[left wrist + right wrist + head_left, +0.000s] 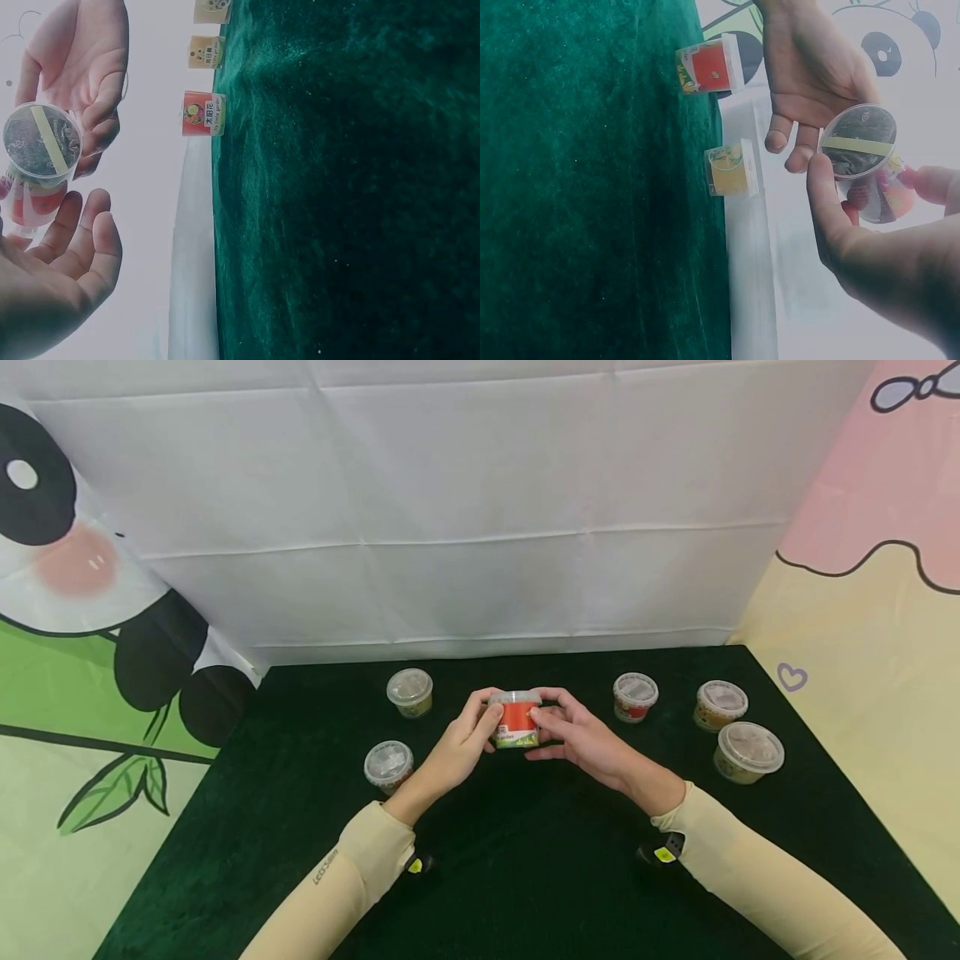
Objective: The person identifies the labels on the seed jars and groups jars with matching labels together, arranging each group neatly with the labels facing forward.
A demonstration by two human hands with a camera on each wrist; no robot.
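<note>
Between both hands, above the dark green cloth, is a small clear plastic tub (pixel 517 720) with a red label and a pale lid. My left hand (pixel 454 745) pinches its left side, thumb on the front. From the right, my right hand (pixel 587 743) pinches it with thumb at the label and index finger at the rim; its lower fingers spread below. In the left wrist view the tub's round base (pixel 41 140) shows dark contents and a yellow strip. The same tub (pixel 859 140) appears in the right wrist view between the fingers.
Left of the hands, a yellowish tub (pixel 410 693) stands behind a lidded tub (pixel 388 765) close to the left forearm. On the right are a red-labelled tub (pixel 635 697), an orange-yellow tub (pixel 720 705) and a larger-looking tub (pixel 748 752). A white cloth wall (pixel 480 510) rises behind the table.
</note>
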